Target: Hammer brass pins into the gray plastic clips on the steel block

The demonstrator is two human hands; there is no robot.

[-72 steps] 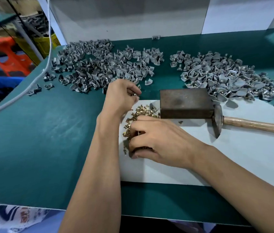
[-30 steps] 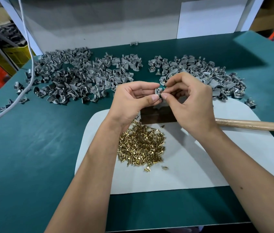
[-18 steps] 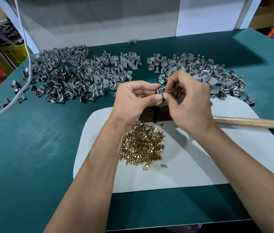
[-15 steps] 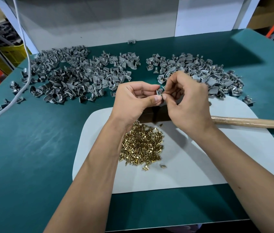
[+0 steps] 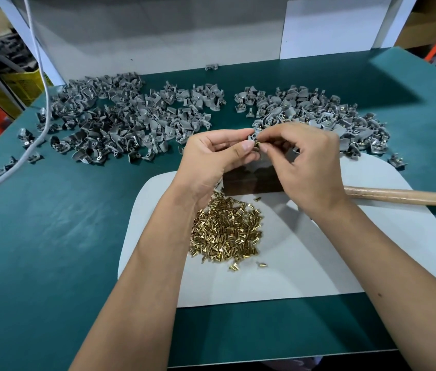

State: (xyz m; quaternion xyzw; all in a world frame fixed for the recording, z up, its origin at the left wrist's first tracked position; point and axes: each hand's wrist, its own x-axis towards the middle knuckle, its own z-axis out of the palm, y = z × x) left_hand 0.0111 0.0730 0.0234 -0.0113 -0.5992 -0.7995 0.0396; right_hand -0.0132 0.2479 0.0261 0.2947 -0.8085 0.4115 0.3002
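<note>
Since the earliest frame both hands have come up off the white mat, where the right one was picking through the pins and the left was reaching toward the clips, and they now meet in the air above the steel block (image 5: 251, 180); over the last half second they have barely shifted. From the head view, the left hand (image 5: 211, 159) is curled closed, thumb and forefinger pinching a single gray clip (image 5: 252, 136) at its fingertips. The right hand (image 5: 305, 162) is also closed in a fine pinch, its thumb and forefinger holding a brass pin (image 5: 258, 143) pressed against the clip, so the two pieces touch right between the hands. The steel block lies directly under them on the white mat (image 5: 318, 263), mostly hidden by the palms and wrists. The loose heap of brass pins (image 5: 226, 231) sits on the mat just below the left wrist, near the block. The wooden hammer handle (image 5: 404, 196) runs out to the right from behind the right wrist; its head is hidden. Two spreads of gray clips lie on the green tabletop (image 5: 51, 236) beyond the hands, a left pile (image 5: 120, 121) and a right pile (image 5: 318, 113), the right one reaching just behind the right hand's knuckles.
</note>
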